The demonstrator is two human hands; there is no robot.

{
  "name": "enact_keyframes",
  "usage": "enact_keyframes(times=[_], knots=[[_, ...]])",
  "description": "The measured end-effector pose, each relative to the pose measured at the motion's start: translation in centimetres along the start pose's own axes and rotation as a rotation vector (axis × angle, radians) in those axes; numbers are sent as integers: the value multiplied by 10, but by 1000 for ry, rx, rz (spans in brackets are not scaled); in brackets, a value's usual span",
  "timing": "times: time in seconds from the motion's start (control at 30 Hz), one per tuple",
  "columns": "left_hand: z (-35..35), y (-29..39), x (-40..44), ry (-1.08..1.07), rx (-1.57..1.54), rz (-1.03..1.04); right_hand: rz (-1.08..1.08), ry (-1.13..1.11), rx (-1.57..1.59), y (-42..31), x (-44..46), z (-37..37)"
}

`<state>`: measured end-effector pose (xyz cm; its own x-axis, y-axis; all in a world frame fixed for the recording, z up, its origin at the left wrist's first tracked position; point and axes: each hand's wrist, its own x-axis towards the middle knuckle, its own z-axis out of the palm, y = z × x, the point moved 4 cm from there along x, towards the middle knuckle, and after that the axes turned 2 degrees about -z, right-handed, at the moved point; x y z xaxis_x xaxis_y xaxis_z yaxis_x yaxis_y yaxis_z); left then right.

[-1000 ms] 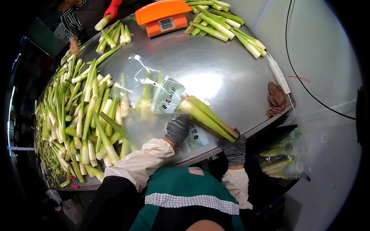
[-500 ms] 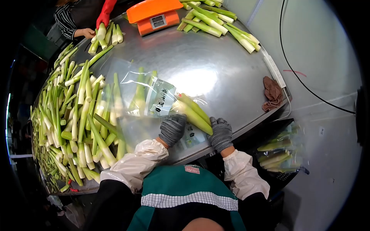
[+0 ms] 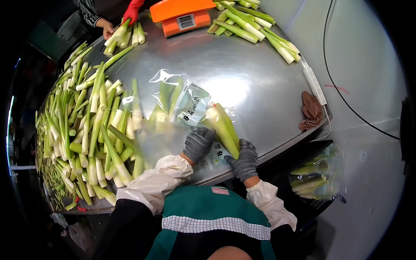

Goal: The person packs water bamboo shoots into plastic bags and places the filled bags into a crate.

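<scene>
My left hand (image 3: pixel 199 144), in a grey knit glove, is closed at the edge of a clear printed plastic bag (image 3: pixel 190 104), beside the pale stalks. My right hand (image 3: pixel 244 161), gloved the same way, has its thumb and fingers around the green lower tips of a few water bamboo shoots (image 3: pixel 223 130). Their white ends point away from me and lie at the bag. More clear film with printing shows under the shoots, between my hands. Where the bag's mouth is cannot be made out through the glare.
A large heap of water bamboo shoots (image 3: pixel 93 138) covers the table's left side. Across the steel table (image 3: pixel 260 78) are an orange scale (image 3: pixel 186 19), more shoots (image 3: pixel 247 26) and a co-worker's red-gloved hand (image 3: pixel 131 15). A brown cloth (image 3: pixel 310 110) and power strip (image 3: pixel 314 84) lie right; a crate with filled bags (image 3: pixel 312 177) sits below.
The shoots between my hands have swung to a steeper angle. My right hand has moved slightly down and left around their tips. The co-worker has tilted a shoot. The whole view has shifted slightly.
</scene>
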<state>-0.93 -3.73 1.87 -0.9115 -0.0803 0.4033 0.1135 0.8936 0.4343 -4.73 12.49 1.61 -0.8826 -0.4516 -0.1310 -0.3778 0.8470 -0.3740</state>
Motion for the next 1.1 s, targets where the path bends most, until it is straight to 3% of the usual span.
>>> enact_keyframes(times=[0.07, 0.13, 0.17, 0.23, 0.27, 0.33, 0.4, 0.5, 0.6, 0.67, 0.77, 0.87, 0.97, 1.1], knots=[[-7, -1, -14, 73, -2, -89, 11, -92, -20, -3, 3, -6], [-19, -8, -20, 70, -310, -515, 90, -272, -83, -1, 10, -4], [-17, -10, -17, 78, -303, -518, 108, -306, -83, 1, 15, 0], [3, -37, -39, 396, -1074, -1367, 101, -317, -83, 4, 18, 0], [3, -44, -38, 400, -1071, -1373, 104, -329, -86, 4, 17, 1], [9, -59, -23, 314, -1489, -1307, 118, -333, -96, 3, 15, 2], [10, -69, -6, 296, -1519, -1261, 63, -217, -59, 1, 10, 1], [6, -64, 11, 253, -1543, -1476, 34, -121, -35, -3, 5, 5], [10, -68, 12, 83, -1554, -1479, -6, -124, -75, -14, 4, -2], [17, -72, 14, 96, -1533, -1446, -7, -124, -84, -16, 4, -5], [14, -68, 28, 315, -1686, -1222, -59, -60, -105, -18, 1, -7], [20, -63, 35, 352, -1910, -1051, -71, -25, -41, -26, -1, -9], [13, -48, 35, 188, -1851, -1056, 15, -164, 58, -38, 1, -8], [26, -37, 26, -36, -1615, -1133, 71, -122, 187, -42, 13, 7]])
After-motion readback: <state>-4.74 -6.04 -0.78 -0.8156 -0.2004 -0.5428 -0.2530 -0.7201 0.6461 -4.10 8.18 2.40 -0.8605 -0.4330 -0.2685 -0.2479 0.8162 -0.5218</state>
